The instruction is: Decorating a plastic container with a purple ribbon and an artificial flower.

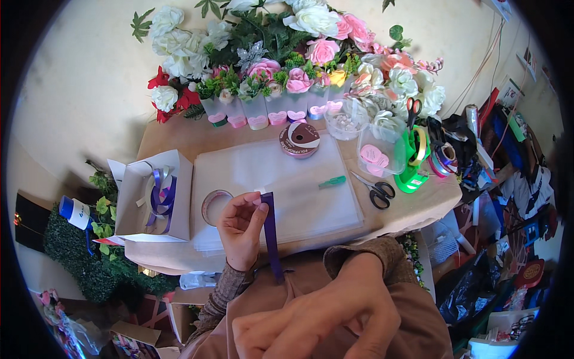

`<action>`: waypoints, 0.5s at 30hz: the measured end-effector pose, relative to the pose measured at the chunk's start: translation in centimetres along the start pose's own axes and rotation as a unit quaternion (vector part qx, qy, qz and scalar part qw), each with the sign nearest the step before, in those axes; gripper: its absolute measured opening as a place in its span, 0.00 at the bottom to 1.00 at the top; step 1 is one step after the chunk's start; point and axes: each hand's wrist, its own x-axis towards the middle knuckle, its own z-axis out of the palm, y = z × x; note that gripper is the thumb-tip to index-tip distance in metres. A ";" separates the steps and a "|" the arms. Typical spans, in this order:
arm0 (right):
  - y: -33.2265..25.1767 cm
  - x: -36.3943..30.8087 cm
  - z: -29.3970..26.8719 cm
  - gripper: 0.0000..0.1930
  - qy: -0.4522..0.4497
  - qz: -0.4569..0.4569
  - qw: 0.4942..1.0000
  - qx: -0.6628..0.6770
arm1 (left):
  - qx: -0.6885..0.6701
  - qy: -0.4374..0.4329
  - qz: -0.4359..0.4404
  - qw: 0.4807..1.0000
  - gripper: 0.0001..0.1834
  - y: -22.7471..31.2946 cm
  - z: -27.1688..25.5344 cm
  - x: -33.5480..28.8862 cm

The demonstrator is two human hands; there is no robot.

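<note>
My left hand pinches the upper end of a purple ribbon between thumb and fingers, over the table's front edge. The strip hangs toward my lap, and a small white piece shows by its top. My right hand is large and close at the bottom, back upward. Its fingers are bent, with the thumb apart from them; the fingertips are partly hidden and nothing shows in it. A tape roll lies beside my left hand. Black-handled scissors and a small green object lie farther right.
White sheets cover the table's middle, with a ribbon spool on them. At left stands a white box of ribbons. Clear tubs and a green tape dispenser stand at right. Artificial flowers line the back.
</note>
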 end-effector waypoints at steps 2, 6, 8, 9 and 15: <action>0.8 -0.4 -0.5 0.18 -0.017 -0.007 1.000 -0.008 | -0.003 0.001 -0.001 1.000 0.12 0.0 0.0 -0.1; 1.3 0.1 -0.3 0.18 -0.010 -0.045 0.999 -0.025 | 0.008 0.004 -0.013 1.000 0.12 0.0 0.1 -0.1; 1.4 0.2 0.2 0.17 -0.003 -0.055 0.998 -0.013 | 0.007 -0.010 -0.013 1.000 0.12 -0.1 -0.2 -0.2; 1.5 0.2 0.3 0.17 0.003 -0.065 0.998 0.000 | 0.008 -0.009 -0.013 1.000 0.12 -0.1 -0.2 -0.2; 1.3 -0.6 0.3 0.18 0.000 -0.024 1.000 0.014 | -0.005 -0.011 -0.008 1.000 0.12 -0.1 0.0 -0.2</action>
